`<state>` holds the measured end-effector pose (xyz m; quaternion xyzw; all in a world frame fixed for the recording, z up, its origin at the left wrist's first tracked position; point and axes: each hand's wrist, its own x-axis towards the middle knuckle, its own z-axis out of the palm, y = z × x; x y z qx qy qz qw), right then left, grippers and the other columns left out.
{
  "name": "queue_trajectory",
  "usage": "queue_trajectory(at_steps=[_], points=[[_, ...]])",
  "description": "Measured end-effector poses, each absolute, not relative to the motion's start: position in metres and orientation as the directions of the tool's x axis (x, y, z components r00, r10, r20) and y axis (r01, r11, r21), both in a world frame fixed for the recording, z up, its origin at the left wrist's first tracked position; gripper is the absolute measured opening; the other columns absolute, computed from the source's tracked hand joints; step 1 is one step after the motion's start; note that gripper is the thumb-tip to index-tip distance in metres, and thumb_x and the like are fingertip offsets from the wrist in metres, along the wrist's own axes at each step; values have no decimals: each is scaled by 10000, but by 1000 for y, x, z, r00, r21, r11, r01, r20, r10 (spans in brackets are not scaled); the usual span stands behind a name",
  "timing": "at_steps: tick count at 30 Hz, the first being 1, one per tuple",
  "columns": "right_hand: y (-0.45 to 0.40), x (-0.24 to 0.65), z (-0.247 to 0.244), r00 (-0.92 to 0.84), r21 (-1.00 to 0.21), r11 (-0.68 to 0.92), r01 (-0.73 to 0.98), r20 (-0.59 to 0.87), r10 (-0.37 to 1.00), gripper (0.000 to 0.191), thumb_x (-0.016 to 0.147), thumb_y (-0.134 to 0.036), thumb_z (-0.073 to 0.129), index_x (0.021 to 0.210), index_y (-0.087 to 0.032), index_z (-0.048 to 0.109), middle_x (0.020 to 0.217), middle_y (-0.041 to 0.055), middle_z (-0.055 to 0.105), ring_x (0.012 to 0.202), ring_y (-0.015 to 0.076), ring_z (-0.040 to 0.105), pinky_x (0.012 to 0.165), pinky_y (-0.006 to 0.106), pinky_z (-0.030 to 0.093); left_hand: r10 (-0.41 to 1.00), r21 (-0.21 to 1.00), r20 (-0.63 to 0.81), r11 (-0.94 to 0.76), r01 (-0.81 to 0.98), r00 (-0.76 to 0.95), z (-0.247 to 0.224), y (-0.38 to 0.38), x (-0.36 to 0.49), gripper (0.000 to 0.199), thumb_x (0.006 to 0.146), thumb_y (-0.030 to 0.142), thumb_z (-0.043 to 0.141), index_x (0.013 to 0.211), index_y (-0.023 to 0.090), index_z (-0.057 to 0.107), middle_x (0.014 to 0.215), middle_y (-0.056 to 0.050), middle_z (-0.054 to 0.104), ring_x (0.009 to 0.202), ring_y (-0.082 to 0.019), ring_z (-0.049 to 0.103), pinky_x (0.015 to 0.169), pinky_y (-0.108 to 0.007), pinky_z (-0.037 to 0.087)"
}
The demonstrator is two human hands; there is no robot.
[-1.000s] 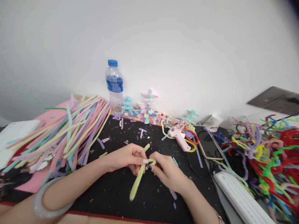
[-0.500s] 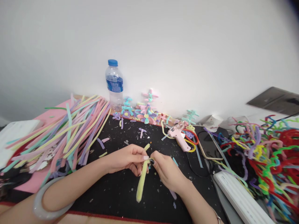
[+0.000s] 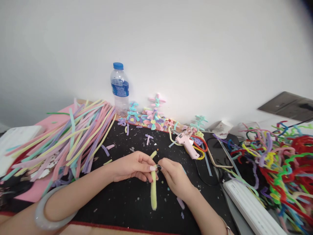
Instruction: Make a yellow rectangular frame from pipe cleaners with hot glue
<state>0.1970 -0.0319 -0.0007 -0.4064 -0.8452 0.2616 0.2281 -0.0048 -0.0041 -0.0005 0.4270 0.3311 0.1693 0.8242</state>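
A yellow fuzzy stem piece (image 3: 153, 194) hangs down between my hands over the black mat (image 3: 117, 202), and a shorter yellow end sticks up behind my fingers. My left hand (image 3: 137, 166) pinches it between thumb and fingers near its upper part. My right hand (image 3: 172, 174), with dark nails, is closed right beside that spot, thumb and forefinger pressed together at the stem's junction; the exact bit between those fingertips is small and partly hidden.
Long pastel stems (image 3: 80, 137) lie heaped at left. A water bottle (image 3: 119, 88) stands by the wall, near fuzzy flowers (image 3: 153, 122). A pink glue gun (image 3: 187, 145), white power strip (image 3: 251, 209) and tangled bright stems (image 3: 286, 169) are at right.
The lower end of the yellow stem piece has swung to the right and now points nearly straight down. Both hands have stayed almost in place.
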Motion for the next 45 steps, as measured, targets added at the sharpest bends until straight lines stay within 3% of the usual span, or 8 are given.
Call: queue_trajectory(at_steps=[7,13,20,28,33,38,45], points=[[-32,198,0,-574,-624,521,582,138,807,139,925,-158,309,873,-201,430,733,-4,509,620,119,472,573,218,337,644,858,-376,513,-12,666,0,-5,-3,230,752,350,680,781,121,680,720,-58,712,573,-81,623,538,-143,461],[-31,198,-4,-549,-594,536,600,182,816,191,912,-134,321,777,-197,441,672,-19,446,585,111,419,555,216,315,683,864,-375,502,-30,626,1,-6,-2,245,753,357,675,777,113,674,730,-64,707,580,-86,625,529,-144,455],[-28,201,3,-479,-732,442,519,179,859,195,942,-204,334,790,-194,454,686,-23,473,607,105,439,586,211,327,744,929,-320,368,40,587,3,-4,-1,242,768,343,655,767,101,668,677,-67,712,566,-112,637,536,-179,478],[-28,198,1,-429,-754,374,540,136,893,281,925,-199,351,644,-193,354,589,-46,403,544,93,391,544,213,289,804,978,-200,201,59,560,0,-6,1,193,791,297,623,802,106,645,661,-55,704,570,-134,645,538,-213,485],[-28,198,3,-429,-809,330,486,108,897,257,939,-241,353,698,-188,426,618,-44,441,563,94,410,555,209,312,809,982,-179,177,58,560,1,-4,1,223,792,321,623,823,104,662,646,-47,687,554,-131,630,533,-214,483],[-28,199,-1,-321,-834,280,475,132,938,295,946,-271,358,675,-185,435,583,-49,443,538,91,414,540,210,308,819,976,-181,216,0,544,3,-4,1,356,877,413,473,909,108,654,652,-45,674,556,-137,642,520,-217,486],[-30,196,-1,-325,-836,284,469,136,936,358,948,-268,355,615,-177,449,554,-43,453,515,88,414,525,213,299,796,982,-181,180,61,577,0,-7,4,225,801,324,609,885,119,648,679,-40,686,573,-131,629,542,-224,499]])
